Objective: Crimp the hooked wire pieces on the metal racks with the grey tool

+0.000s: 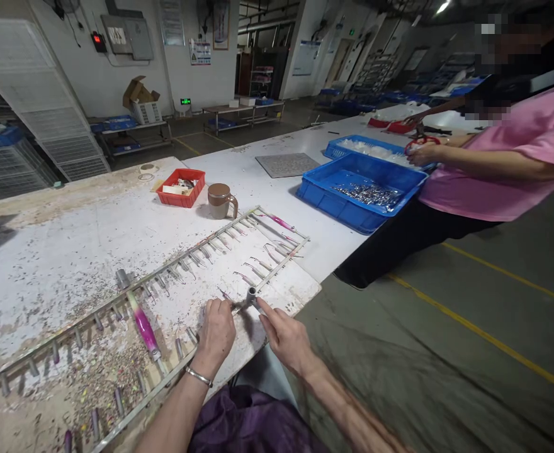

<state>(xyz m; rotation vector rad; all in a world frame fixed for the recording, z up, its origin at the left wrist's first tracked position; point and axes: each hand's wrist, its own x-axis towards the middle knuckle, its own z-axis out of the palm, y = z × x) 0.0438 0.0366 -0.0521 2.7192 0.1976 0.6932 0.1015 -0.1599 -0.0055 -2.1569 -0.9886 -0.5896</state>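
Note:
A long metal rack (182, 261) with rows of short pegs and wire hooks lies across the worn white table (69, 239). My left hand (216, 332) is closed at the rack's near rail, fingers curled around a small piece I cannot make out. My right hand (284, 336) is right beside it, its index finger stretched to a short grey metal tube (251, 294) standing on the rail. A pink and white rod (143, 327) lies across the rack to the left. Another pink piece (281, 222) rests at the rack's far end.
A brown lidded mug (220, 200) and a red tray (181, 187) stand behind the rack. Blue bins (352, 207) hold small metal parts. A person in a pink shirt (508, 163) works at the right with red scissors (416, 141). Debris litters the table's left end.

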